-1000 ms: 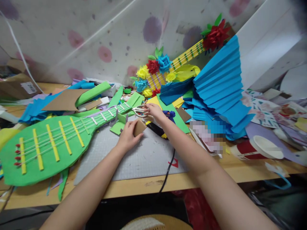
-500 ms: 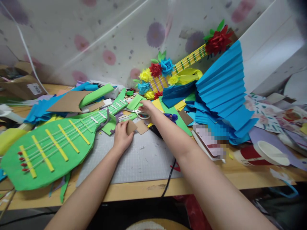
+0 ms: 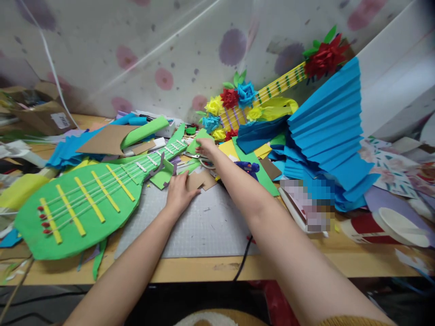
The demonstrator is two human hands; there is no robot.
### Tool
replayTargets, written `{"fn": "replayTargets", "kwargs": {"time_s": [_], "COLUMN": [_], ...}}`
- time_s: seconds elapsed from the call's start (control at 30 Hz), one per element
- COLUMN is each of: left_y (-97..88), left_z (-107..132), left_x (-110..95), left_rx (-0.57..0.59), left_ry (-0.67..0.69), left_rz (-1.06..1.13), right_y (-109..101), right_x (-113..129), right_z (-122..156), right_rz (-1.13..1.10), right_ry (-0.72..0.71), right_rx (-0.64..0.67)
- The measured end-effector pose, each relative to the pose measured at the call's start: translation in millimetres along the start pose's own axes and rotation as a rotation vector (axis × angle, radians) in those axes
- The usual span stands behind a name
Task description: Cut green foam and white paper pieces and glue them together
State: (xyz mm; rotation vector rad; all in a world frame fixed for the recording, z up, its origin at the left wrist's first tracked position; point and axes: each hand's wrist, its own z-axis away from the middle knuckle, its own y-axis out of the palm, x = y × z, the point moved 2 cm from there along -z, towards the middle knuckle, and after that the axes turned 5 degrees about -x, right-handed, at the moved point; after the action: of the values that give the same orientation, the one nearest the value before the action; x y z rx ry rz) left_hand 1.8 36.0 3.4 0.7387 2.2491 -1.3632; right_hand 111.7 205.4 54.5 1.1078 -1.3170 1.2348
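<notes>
My left hand (image 3: 178,194) rests on the grey cutting mat (image 3: 207,231), its thumb and fingers apart beside a small brown cardboard piece (image 3: 195,181). Farther back, my right hand (image 3: 206,148) pinches the edge of a piece of green paper (image 3: 201,136). Scissors (image 3: 205,162) lie just under that hand, partly hidden by the wrist. Left of my left hand lies a folded green piece with dark purple strips (image 3: 163,174), near the neck of a green paper-covered lute-like instrument (image 3: 84,203) with white strings and yellow bars.
A yellow guitar-like craft with paper flowers (image 3: 234,115) leans at the back wall. On the right stand pleated blue paper (image 3: 326,127) and a tipped red-and-white cup (image 3: 370,228). A blue glue gun (image 3: 248,167) lies behind my right forearm. A black cable (image 3: 243,260) hangs over the table edge.
My left hand has let go of the brown cardboard piece and opened. My right hand has taken hold of the green paper and lifted it slightly. The view has shifted a little left.
</notes>
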Motion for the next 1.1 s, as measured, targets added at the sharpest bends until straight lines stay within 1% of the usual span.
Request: {"fn": "replayTargets", "kwargs": {"time_s": [0.07, 0.17, 0.27, 0.37, 0.47, 0.57, 0.63, 0.67, 0.7, 0.77, 0.8, 0.87, 0.93, 1.0, 1.03, 1.1], "left_y": [0.4, 1.0, 1.5, 3.9, 8.0, 9.6, 7.7, 6.1, 4.2, 0.4, -1.0, -2.4, -1.2, 1.5, 2.9, 4.8], "left_z": [0, 1, 0, -1, -2, -3, -4, -4, -4, -3, -3, -2, -2, -1, -1, -1], "left_x": [-1, -4, -7, -10, -12, -14, -15, -16, -17, -18, -18, -16, -13, -10, -10, -11], "left_rx": [0.005, 0.026, 0.026, 0.018, 0.04, 0.07, 0.096, 0.109, 0.119, 0.126, 0.124, 0.093, 0.072, 0.075, 0.082, 0.089], "left_ry": [0.0, 0.005, -0.006, 0.001, -0.002, -0.019, -0.047, -0.068, -0.093, -0.157, -0.189, -0.244, -0.289, -0.345, -0.383, -0.49], "left_rz": [-0.013, -0.036, -0.06, -0.061, -0.064, -0.065, -0.054, -0.045, -0.036, -0.006, 0.026, 0.13, 0.273, 0.394, 0.456, 0.633], "right_y": [-6, -24, -44, -61, -71, -72, -68, -65, -62, -58, -56, -57, -61, -65, -66, -69], "right_x": [9, 29, 42, 52, 71, 93, 94, 88, 77, 43, 23, -14, -39, -50, -50, -47], "right_z": [0, 9, 23, 34, 41, 54, 69, 78, 88, 110, 120, 137, 147, 152, 152, 150], "right_rz": [0.043, 0.123, 0.126, 0.098, 0.028, -0.087, -0.182, -0.233, -0.258, -0.272, -0.259, -0.254, -0.234, -0.19, -0.15, -0.032], "right_ry": [-0.058, -0.258, -0.395, -0.494, -0.559, -0.619, -0.648, -0.644, -0.608, -0.474, -0.373, -0.174, -0.05, -0.005, -0.016, -0.088], "right_rx": [-0.062, -0.198, -0.228, -0.216, -0.177, -0.101, -0.027, 0.014, 0.055, 0.12, 0.16, 0.159, 0.097, 0.065, 0.049, 0.0]}}
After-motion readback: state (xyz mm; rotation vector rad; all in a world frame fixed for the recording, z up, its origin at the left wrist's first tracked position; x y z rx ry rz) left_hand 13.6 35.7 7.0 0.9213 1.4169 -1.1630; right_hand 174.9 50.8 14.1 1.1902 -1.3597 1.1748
